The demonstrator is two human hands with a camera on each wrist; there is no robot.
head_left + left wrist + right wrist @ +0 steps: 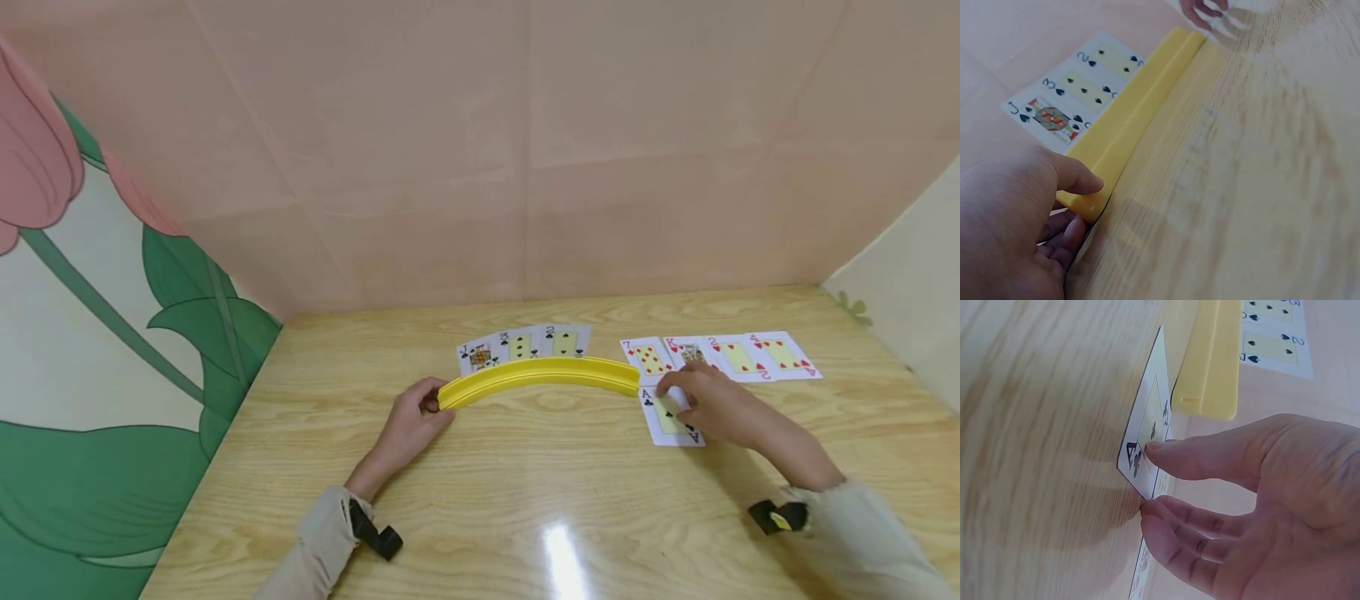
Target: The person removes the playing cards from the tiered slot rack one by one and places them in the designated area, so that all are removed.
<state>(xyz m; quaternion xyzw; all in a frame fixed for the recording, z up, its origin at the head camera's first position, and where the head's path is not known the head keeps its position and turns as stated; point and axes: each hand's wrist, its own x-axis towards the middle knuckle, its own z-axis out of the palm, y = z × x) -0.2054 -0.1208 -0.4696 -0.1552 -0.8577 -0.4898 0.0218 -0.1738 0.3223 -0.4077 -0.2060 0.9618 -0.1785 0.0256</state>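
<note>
My left hand [408, 423] grips the left end of a yellow curved card holder [540, 369], thumb on its front face in the left wrist view. Three playing cards stand in the holder: a jack [1054, 119], a three [1082, 90] and a two of spades [1113, 57]. At the holder's right end lies an ace of clubs [660, 421]. My right hand [716, 404] pinches this ace near a corner; in the right wrist view the thumb [1179, 459] presses its face and the fingertips [1157, 519] meet its edge.
Beyond the ace, a row of face-up cards lies on the wooden table [480, 500]: a seven of diamonds [648, 358], a king [678, 346], a two [738, 358] and a four of hearts [783, 354]. A pink backdrop [525, 167] rises at the table's far edge.
</note>
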